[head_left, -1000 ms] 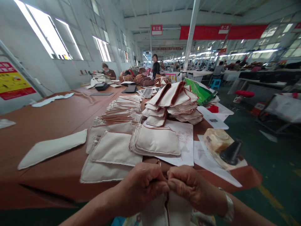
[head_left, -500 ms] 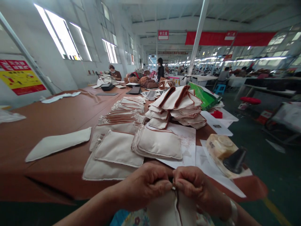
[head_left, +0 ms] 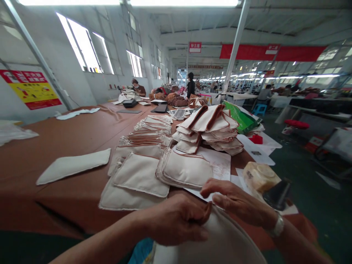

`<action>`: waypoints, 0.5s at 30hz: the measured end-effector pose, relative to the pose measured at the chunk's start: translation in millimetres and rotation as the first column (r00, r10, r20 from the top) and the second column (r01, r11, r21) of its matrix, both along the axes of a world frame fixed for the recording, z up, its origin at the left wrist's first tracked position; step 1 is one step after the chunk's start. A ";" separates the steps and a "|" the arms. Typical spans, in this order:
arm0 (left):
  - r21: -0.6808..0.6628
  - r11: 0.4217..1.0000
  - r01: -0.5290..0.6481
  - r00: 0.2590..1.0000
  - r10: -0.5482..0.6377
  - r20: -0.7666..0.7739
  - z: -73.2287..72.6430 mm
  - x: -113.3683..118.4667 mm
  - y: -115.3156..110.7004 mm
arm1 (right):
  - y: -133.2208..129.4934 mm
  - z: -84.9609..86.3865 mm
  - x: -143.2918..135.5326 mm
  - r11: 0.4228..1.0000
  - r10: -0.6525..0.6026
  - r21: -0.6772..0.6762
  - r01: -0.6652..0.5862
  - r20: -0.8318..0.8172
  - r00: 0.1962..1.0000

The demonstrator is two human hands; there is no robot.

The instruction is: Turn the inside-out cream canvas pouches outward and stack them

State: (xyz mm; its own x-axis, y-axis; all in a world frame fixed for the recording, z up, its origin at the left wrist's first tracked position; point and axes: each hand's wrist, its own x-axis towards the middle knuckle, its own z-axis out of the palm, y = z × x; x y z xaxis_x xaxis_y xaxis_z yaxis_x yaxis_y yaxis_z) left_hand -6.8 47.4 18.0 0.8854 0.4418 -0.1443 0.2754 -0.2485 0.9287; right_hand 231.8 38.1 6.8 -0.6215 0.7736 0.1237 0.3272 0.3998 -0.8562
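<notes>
In front of me I hold a cream sewn fabric piece (head_left: 222,242) by its top edge, near the table's front. My left hand (head_left: 178,222) is closed on that edge, its thumb lying over the cream face. A bit of brown shows by its fingertips. My right hand (head_left: 236,201), with a pale band at the wrist, is over the piece's upper right corner. Its index finger and thumb are apart, with no cloth visible between them. Just beyond my hands lie a stack of cream pieces (head_left: 188,168) and another flat cream piece (head_left: 141,174).
Brown sheeting covers the table (head_left: 82,135). A taller pile of brown-edged pieces (head_left: 209,128) stands behind. A single cream panel (head_left: 74,165) lies left. At right are a yellowish block (head_left: 260,176), a dark cone-shaped object (head_left: 277,194) and a green bag (head_left: 242,117). Other people are farther back.
My hands were pinching together at a brown-edged opening. The right hand has let go and moved up and right; the cream piece now shows a broad flat face.
</notes>
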 end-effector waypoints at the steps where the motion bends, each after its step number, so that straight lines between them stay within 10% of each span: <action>1: 0.019 1.000 -0.002 1.000 0.002 0.004 5.2 6.5 0.9 | -0.6 2.0 -9.9 0.999 0.034 0.031 -0.033 -0.024 0.999; 8: -0.461 0.887 -0.035 0.994 -0.016 -0.106 -16.3 -37.0 19.5 | -14.8 -44.4 -46.7 0.960 0.213 -0.153 -0.236 -0.151 0.965; 15: -0.553 0.769 -0.320 0.940 0.332 -0.083 -68.6 -93.9 23.6 | -21.6 -49.3 -11.1 0.939 -0.154 -0.343 0.027 -0.347 0.925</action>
